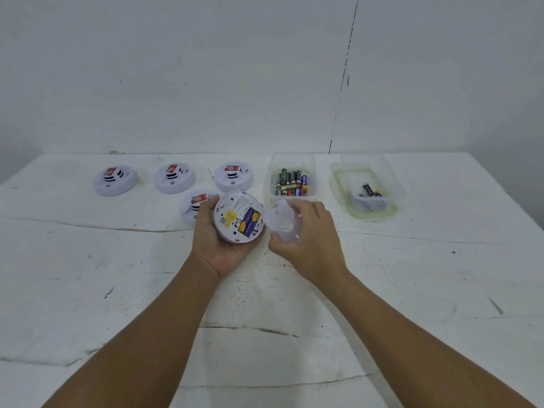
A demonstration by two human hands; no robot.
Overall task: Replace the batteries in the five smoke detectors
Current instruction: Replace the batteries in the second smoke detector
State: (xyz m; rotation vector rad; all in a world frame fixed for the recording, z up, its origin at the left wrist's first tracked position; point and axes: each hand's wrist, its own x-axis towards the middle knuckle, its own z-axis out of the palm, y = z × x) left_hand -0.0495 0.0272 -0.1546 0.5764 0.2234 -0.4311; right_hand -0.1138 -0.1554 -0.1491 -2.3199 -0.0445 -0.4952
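Open detector [238, 217], batteries seated, gripped by left hand [216, 234]; right hand [306, 231] fingers clamp its cover [279, 220]. Four closed detectors [115, 180] on far desk [117, 290]. Apparently early: one unit underway.

— Can any print be read?

— Barely. On a blue battery [304, 181] in the clear box [312, 175] beyond the right hand [309, 234], letters like "PKCELL" are made out, blurred.

— And the detector [238, 217] gripped by the left hand [219, 245]?

— A white label [240, 203] and yellow sticker [230, 215] are seen; nothing legible.
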